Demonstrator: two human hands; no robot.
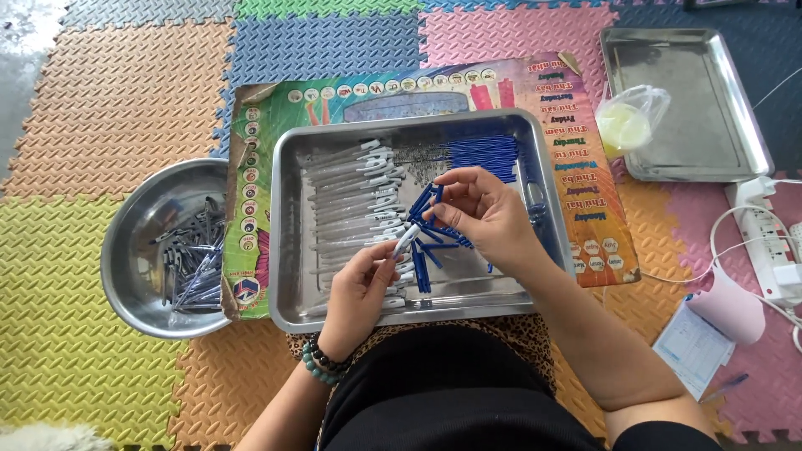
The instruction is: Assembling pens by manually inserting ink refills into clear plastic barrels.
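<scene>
The left hand (361, 288) pinches the lower end of a white pen barrel (407, 238) between thumb and fingers, the barrel tilting up and to the right. The right hand (483, 209) meets it from above, its fingertips closed around a blue pen part (423, 200) at the barrel's upper end, so the two pieces touch between the hands. Whether the blue part is already seated in the barrel cannot be told.

Both hands hover over a rectangular steel tray (288, 250). Directly beneath and between them lies a loose scatter of blue pen parts (428, 255). Just left of the hands, a stack of white barrels (351, 196) lies in rows, pointing sideways. Beyond the right hand, toward the far edge of the tray, a tight bundle of blue refills (484, 154) sits.

The tray rests on a colourful printed sheet (597, 200) spread over the foam puzzle-mat floor (92, 276). Well to the left of the left hand, a round steel bowl (125, 250) holds a heap of dark pen pieces (194, 267). Far beyond the right hand stands a second steel tray (710, 125), with a small plastic bag (628, 121) at its near left corner. To the right of the right arm lie a white power strip (773, 242) with cables, and a paper slip (693, 347).

A beaded bracelet (322, 363) circles the left wrist.
</scene>
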